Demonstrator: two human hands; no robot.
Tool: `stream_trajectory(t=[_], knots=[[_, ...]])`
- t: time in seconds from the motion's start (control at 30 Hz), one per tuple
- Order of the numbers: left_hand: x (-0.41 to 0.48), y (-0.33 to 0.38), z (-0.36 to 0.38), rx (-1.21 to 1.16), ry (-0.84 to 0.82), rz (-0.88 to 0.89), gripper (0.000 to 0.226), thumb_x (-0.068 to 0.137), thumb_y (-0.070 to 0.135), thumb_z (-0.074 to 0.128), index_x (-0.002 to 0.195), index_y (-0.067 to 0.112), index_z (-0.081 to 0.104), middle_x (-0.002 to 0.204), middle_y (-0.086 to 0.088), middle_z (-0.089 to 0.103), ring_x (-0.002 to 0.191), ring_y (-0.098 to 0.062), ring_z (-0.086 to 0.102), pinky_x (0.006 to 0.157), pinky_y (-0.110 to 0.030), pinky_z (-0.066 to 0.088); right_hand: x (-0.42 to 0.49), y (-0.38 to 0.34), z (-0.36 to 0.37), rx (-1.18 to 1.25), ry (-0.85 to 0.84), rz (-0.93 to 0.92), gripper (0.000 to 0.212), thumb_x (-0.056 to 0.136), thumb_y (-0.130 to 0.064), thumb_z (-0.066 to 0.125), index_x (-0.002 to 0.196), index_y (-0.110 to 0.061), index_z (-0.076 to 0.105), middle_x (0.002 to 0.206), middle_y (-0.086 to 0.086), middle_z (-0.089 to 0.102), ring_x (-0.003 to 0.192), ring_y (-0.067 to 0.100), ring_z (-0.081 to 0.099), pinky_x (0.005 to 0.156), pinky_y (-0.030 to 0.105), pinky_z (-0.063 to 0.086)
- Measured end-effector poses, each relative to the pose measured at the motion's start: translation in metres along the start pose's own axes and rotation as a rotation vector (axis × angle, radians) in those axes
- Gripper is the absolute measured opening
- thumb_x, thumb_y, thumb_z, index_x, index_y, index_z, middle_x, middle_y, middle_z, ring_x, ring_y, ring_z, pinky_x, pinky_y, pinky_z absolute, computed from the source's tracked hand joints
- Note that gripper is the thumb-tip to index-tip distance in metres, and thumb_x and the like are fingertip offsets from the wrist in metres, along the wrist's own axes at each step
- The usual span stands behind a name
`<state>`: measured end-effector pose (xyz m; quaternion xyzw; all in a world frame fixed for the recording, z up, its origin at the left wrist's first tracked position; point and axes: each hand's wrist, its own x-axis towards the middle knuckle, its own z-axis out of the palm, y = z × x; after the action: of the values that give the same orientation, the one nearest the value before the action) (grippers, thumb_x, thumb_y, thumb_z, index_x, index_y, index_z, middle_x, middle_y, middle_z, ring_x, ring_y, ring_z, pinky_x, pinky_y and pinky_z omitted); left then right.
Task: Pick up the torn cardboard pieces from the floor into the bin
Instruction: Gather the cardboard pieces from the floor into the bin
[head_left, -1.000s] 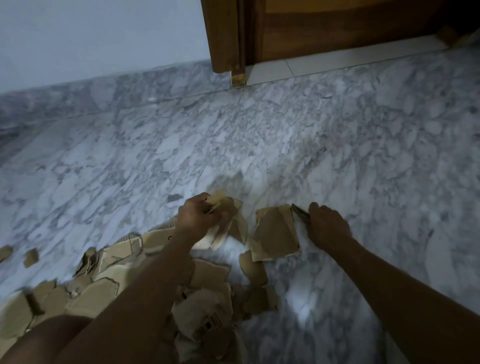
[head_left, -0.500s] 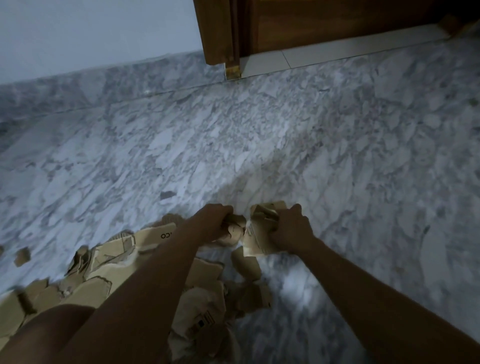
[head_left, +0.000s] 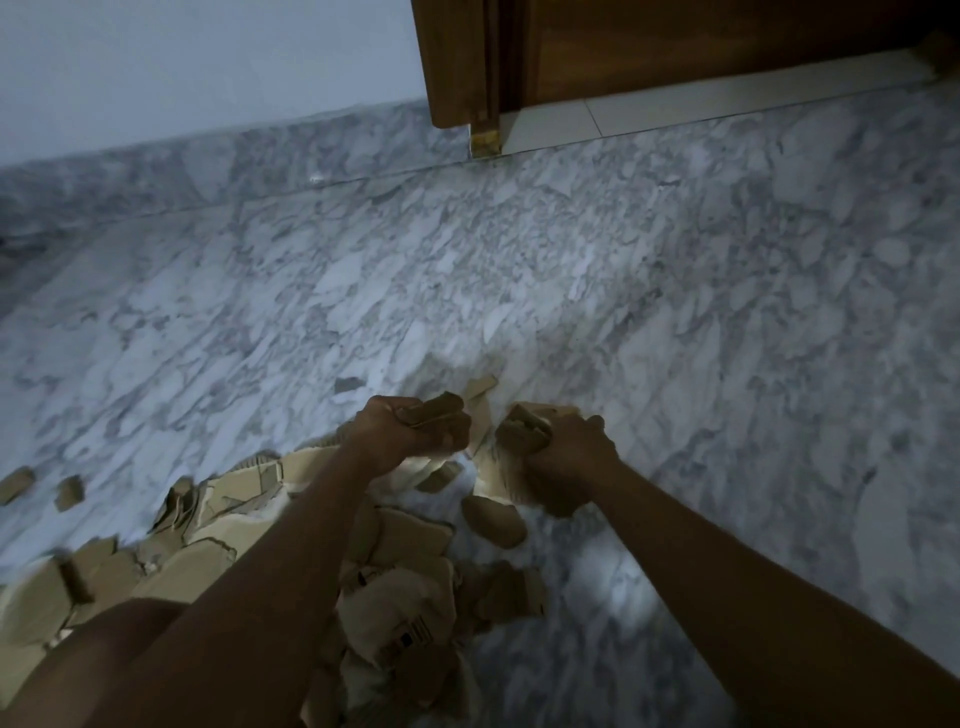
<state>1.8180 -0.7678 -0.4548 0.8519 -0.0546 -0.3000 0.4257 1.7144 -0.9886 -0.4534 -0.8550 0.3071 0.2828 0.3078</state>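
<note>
Two fists, left hand (head_left: 410, 431) and right hand (head_left: 571, 457), each clench cardboard pieces (head_left: 522, 434) at the far edge of the heap (head_left: 218, 566) on the floor (head_left: 675, 312); squeeze tightly so none drops before the unseen bin.

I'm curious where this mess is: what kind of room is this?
Probably indoors in a home, maybe a hallway: a marble floor, a wooden door and a plain wall.

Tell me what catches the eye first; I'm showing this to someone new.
At centre, the left hand and right hand sit close together, each grip tight on crumpled cardboard. Below and left, a heap of torn cardboard pieces sprawls over the marble floor, a wooden door at top right.
</note>
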Motion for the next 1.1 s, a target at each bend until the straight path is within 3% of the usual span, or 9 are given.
stream_trajectory(t=[0.1,0.27,0.53,0.67,0.77,0.83,0.97,1.03,1.1], knots=[[-0.009,-0.003,0.004,0.089,-0.035,-0.026,0.020,0.071,0.006,0.086,0.082,0.003,0.069,0.071,0.001,0.066,0.062,0.001,0.061,0.060,-0.017,0.045,-0.005,-0.006,0.020,0.002,0.159,0.047,0.061,0.085,-0.040,0.064,0.136,-0.016,0.041,0.136,0.016,0.034,0.116,0.040,0.046,0.092,0.045,0.046],[-0.009,-0.001,0.000,0.366,0.047,-0.046,0.023,0.076,0.027,0.083,0.084,0.017,0.063,0.071,0.006,0.055,0.065,-0.008,0.052,0.051,-0.017,0.034,0.002,-0.004,0.021,0.157,0.189,0.100,0.093,0.071,-0.042,0.080,0.140,-0.019,0.021,0.131,0.015,0.039,0.118,0.040,0.047,0.092,0.046,0.045],[-0.007,0.009,0.009,0.414,0.049,-0.019,0.020,0.079,0.023,0.079,0.091,0.013,0.068,0.080,0.001,0.060,0.069,-0.011,0.052,0.047,-0.009,0.032,0.013,-0.003,0.009,0.263,0.102,0.202,0.093,0.055,-0.044,0.089,0.132,-0.014,0.047,0.131,0.010,0.049,0.124,0.031,0.050,0.105,0.048,0.043],[-0.001,0.014,-0.003,0.285,0.066,-0.032,0.022,0.062,0.035,0.090,0.069,0.027,0.070,0.071,0.004,0.069,0.075,-0.013,0.065,0.061,-0.024,0.045,0.014,0.003,-0.010,0.240,-0.011,-0.022,0.072,0.055,-0.034,0.092,0.119,-0.017,0.066,0.102,0.003,0.067,0.096,0.022,0.064,0.086,0.032,0.051],[0.006,0.035,-0.009,0.153,-0.001,-0.027,0.024,0.063,0.022,0.092,0.074,0.020,0.070,0.072,0.003,0.066,0.074,-0.009,0.061,0.061,-0.021,0.048,0.023,0.012,-0.064,0.168,0.037,-0.097,0.068,0.059,-0.031,0.093,0.118,-0.012,0.064,0.104,0.004,0.063,0.104,0.025,0.063,0.084,0.030,0.049],[0.014,0.053,-0.005,0.258,-0.109,0.039,0.030,0.057,0.034,0.091,0.068,0.022,0.066,0.068,0.008,0.063,0.072,-0.008,0.061,0.065,-0.024,0.048,0.030,0.023,-0.108,0.088,0.136,-0.097,0.066,0.060,-0.034,0.092,0.117,-0.015,0.063,0.105,0.002,0.065,0.102,0.026,0.063,0.087,0.032,0.049],[0.027,0.077,0.042,0.505,-0.352,0.146,0.032,0.064,0.037,0.084,0.063,0.021,0.057,0.060,0.014,0.059,0.072,-0.005,0.060,0.064,-0.026,0.045,0.020,0.045,-0.143,-0.366,0.319,-0.028,0.030,0.079,-0.046,0.062,0.099,-0.023,0.061,0.091,0.000,0.062,0.096,0.027,0.062,0.105,0.051,0.033],[0.033,0.078,0.076,0.620,-0.415,0.246,0.031,0.060,0.050,0.074,0.070,0.024,0.059,0.082,0.011,0.062,0.102,-0.017,0.060,0.081,-0.031,0.048,0.012,0.059,-0.122,-0.575,0.390,-0.060,0.030,0.087,-0.045,0.055,0.108,-0.025,0.058,0.108,0.002,0.060,0.107,0.028,0.057,0.104,0.052,0.030],[0.039,0.071,0.104,0.806,-0.436,0.313,0.048,0.062,0.051,0.073,0.100,0.025,0.063,0.127,-0.002,0.048,0.129,-0.030,0.037,0.098,-0.046,0.045,0.007,0.074,-0.088,-0.673,0.424,-0.108,0.031,0.093,-0.033,0.051,0.123,-0.025,0.053,0.121,0.004,0.055,0.113,0.030,0.053,0.101,0.050,0.033]])
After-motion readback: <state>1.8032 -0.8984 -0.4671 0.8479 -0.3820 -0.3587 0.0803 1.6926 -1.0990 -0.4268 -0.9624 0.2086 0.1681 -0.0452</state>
